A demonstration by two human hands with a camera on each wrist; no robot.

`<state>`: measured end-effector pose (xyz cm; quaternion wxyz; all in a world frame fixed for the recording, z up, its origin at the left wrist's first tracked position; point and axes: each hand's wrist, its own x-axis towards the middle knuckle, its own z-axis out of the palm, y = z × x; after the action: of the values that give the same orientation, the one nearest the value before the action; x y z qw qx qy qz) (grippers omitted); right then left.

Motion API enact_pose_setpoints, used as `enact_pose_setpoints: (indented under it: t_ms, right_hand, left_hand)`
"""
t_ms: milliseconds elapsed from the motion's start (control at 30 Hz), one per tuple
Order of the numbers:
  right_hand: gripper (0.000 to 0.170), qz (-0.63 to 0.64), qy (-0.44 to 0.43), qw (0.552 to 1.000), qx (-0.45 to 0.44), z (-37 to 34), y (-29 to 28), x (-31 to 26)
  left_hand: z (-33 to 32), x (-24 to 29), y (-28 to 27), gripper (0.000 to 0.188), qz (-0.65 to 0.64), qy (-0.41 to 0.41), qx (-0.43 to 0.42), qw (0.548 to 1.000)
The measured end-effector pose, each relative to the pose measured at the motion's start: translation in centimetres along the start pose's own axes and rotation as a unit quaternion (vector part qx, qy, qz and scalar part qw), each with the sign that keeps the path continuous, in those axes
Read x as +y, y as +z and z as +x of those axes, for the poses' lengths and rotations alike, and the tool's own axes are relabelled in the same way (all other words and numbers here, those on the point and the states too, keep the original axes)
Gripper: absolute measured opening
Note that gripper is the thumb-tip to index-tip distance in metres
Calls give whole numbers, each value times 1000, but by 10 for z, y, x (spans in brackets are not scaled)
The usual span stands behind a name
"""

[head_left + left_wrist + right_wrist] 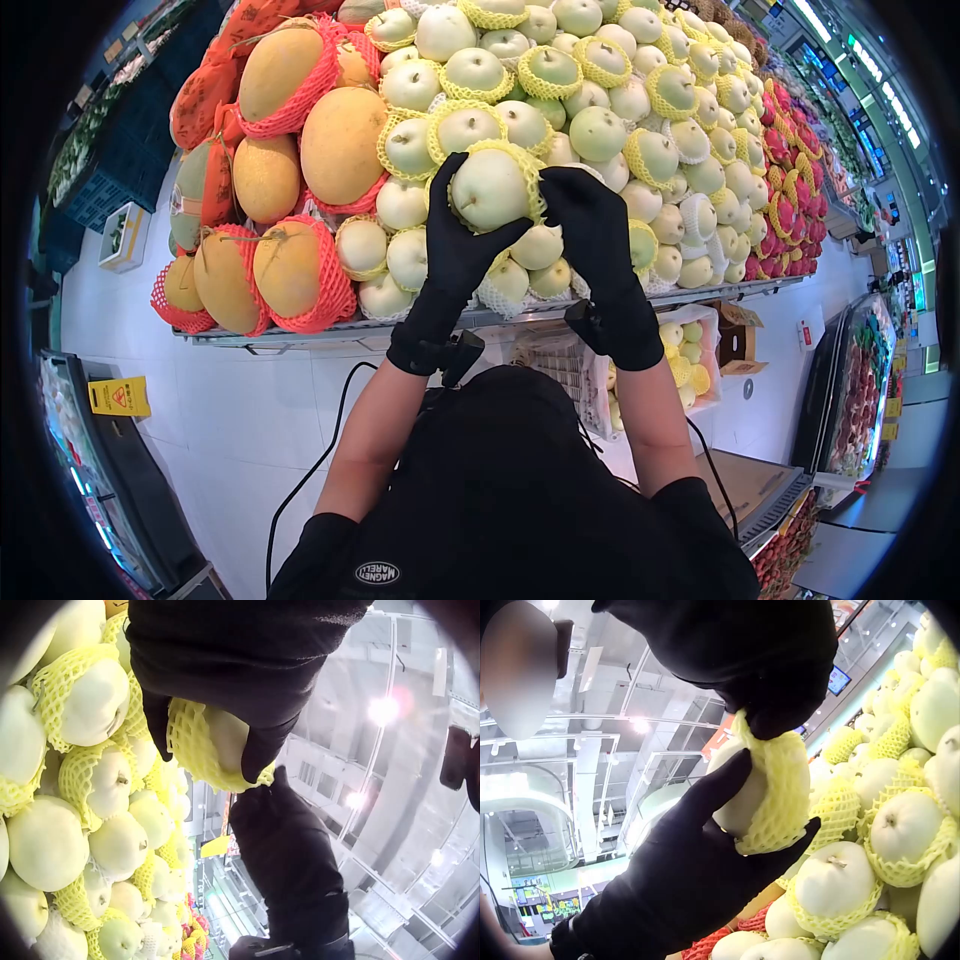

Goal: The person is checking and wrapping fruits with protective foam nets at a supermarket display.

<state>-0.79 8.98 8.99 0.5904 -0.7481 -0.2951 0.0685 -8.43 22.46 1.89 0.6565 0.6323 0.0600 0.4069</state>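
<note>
My black-gloved left hand [452, 250] grips a pale green melon [490, 188], thumb on the near side and fingers round the far side. A yellow foam net [784, 791] wraps one side of this melon, leaving the stem end bare. At the net's edge, my gloved right hand [594, 218] has curled fingers. In the right wrist view its fingertips pinch a gathered bit of the net. Both hands are raised over the front of a heap of similar pale melons [598, 132], many of them in yellow foam nets.
Large orange-yellow melons [343, 145] in red nets lie left of the heap, dragon fruit [795, 185] to the right. The display's front edge [400, 328] runs below my wrists. A box of pale fruit [708, 350] stands on the floor. Cables [325, 455] hang beside my arms.
</note>
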Motion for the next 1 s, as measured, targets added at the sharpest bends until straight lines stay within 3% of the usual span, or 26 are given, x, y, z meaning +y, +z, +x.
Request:
enact_pose_setpoints:
  t_ms: [100, 133, 233, 267, 333, 400, 467, 600, 700, 800, 900, 1000]
  right_hand:
    - [28, 186, 67, 980, -6, 5, -9, 6]
    - [36, 120, 89, 989, -5, 6, -11, 4]
    - [35, 36, 32, 999, -21, 10, -8, 26]
    - [45, 80, 63, 994, -48, 10, -9, 24]
    - [55, -81, -108, 987, -90, 9, -13, 51]
    - [72, -204, -199, 952, -108, 3, -11, 44]
    - [72, -17, -78, 990, -115, 2, -7, 59]
    - [64, 88, -13, 989, -117, 1, -7, 71]
    - [56, 276, 120, 949, -92, -3, -5, 58]
    - [51, 359, 109, 924, -70, -1, 4, 59]
    - [49, 178, 110, 977, -36, -2, 3, 27]
    - [45, 172, 133, 975, -42, -6, 7, 7]
  left_hand:
    - [0, -3, -4, 97, 19, -6, -12, 1000]
    - [0, -2, -4, 98, 23, -4, -17, 1000]
    - [0, 5, 0, 99, 11, -2, -38, 999]
    - [1, 10, 0, 101, -11, -6, -46, 999]
    - [2, 18, 1, 103, -20, -10, -54, 998]
    - [3, 25, 2, 105, 3, -10, -54, 998]
    - [2, 30, 2, 106, 27, -11, -53, 998]
    - [1, 19, -2, 106, 59, -16, -60, 996]
    - [1, 11, -6, 101, 46, -14, -85, 995]
    - [1, 12, -4, 93, 11, -13, -76, 997]
    - [1, 2, -6, 84, 41, -43, -70, 996]
    - [6, 0, -5, 80, -77, -133, -62, 986]
